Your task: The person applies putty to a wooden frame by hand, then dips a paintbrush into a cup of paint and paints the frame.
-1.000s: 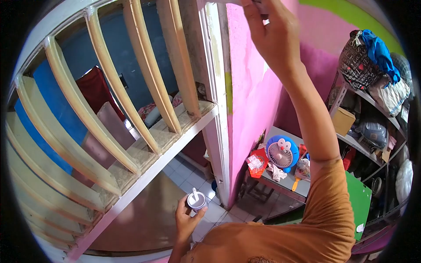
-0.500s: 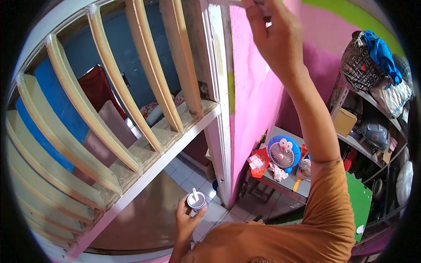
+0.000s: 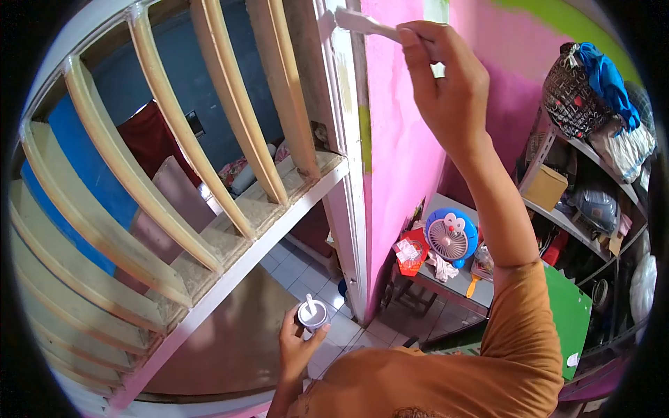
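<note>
A brush [image 3: 366, 26] was raised near twelve o'clock, a cup [image 3: 315, 326] held low near six.
The right hand [image 3: 456, 87] pinched the brush's handle, apparently for fine control, its tip at the white post [image 3: 341, 76]. The left hand's [image 3: 298, 348] fingers curled around the cup, mouth upward, presumably so nothing would spill; a white stick [image 3: 311, 305] leaned inside. Between three and four o'clock, a blue fan [image 3: 451, 237] stood on a grey table [image 3: 454, 292].

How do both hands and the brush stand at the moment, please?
Right hand gripping brush, tip at white frame. Left hand holding small cup, white stick inside. Nothing visible blocking the brush.
</note>
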Tool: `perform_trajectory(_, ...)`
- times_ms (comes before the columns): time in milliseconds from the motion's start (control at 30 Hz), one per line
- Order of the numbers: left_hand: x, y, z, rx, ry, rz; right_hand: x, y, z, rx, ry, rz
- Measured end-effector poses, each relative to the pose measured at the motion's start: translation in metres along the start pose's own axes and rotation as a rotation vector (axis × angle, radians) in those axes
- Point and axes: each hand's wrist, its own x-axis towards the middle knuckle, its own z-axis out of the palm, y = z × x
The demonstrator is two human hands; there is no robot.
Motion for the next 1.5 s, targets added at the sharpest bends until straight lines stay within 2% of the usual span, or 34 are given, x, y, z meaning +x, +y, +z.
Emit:
perform_trajectory(200,-0.003,-0.004,0.001,0.006,0.013,0.026,-0.049,-0.022,-0.011,0.051,-0.224,0.097)
perform_trajectory(267,-0.004,-0.008,-0.002,-0.008,0.025,0.048,-0.06,-0.028,-0.024,0.081,-0.38,0.231)
perform_trajectory(433,-0.006,-0.011,-0.007,-0.011,0.022,0.04,-0.066,-0.026,-0.033,0.136,-0.452,0.238)
perform_trajectory(500,-0.006,-0.012,-0.008,-0.016,0.01,0.019,-0.051,-0.019,-0.022,0.126,-0.38,0.164)
perform_trajectory(600,-0.007,-0.007,-0.006,-0.015,-0.003,-0.003,-0.021,-0.008,-0.009,0.153,-0.333,0.195)
perform_trajectory(667,-0.007,-0.005,-0.006,-0.007,-0.003,-0.006,-0.007,0.004,-0.002,0.2,-0.204,0.229)
perform_trajectory(800,-0.007,-0.01,-0.006,-0.017,0.003,-0.008,0.0,0.008,-0.012,0.392,-0.011,0.591)
perform_trajectory(833,-0.007,-0.012,-0.006,-0.036,0.005,-0.005,-0.007,0.01,-0.017,0.453,0.007,0.626)
perform_trajectory(867,-0.007,-0.013,-0.006,-0.039,0.004,-0.005,-0.016,0.011,-0.022,0.451,0.004,0.624)
perform_trajectory(1000,-0.008,-0.013,-0.007,-0.02,0.021,-0.005,-0.051,-0.003,-0.032,0.486,-0.144,0.86)
perform_trajectory(1100,-0.007,-0.007,-0.006,-0.005,0.017,-0.008,-0.061,-0.011,-0.027,0.482,-0.194,0.921)
perform_trajectory(1267,-0.006,-0.004,-0.006,0.007,0.008,0.004,-0.037,0.001,-0.007,0.388,-0.214,0.846)
perform_trajectory(1433,-0.004,-0.006,-0.007,0.026,-0.02,-0.005,0.003,0.019,0.01,0.523,0.025,0.663)
perform_trajectory(1500,-0.004,-0.007,-0.007,0.034,-0.019,-0.01,0.013,0.02,0.005,0.556,0.059,0.698)
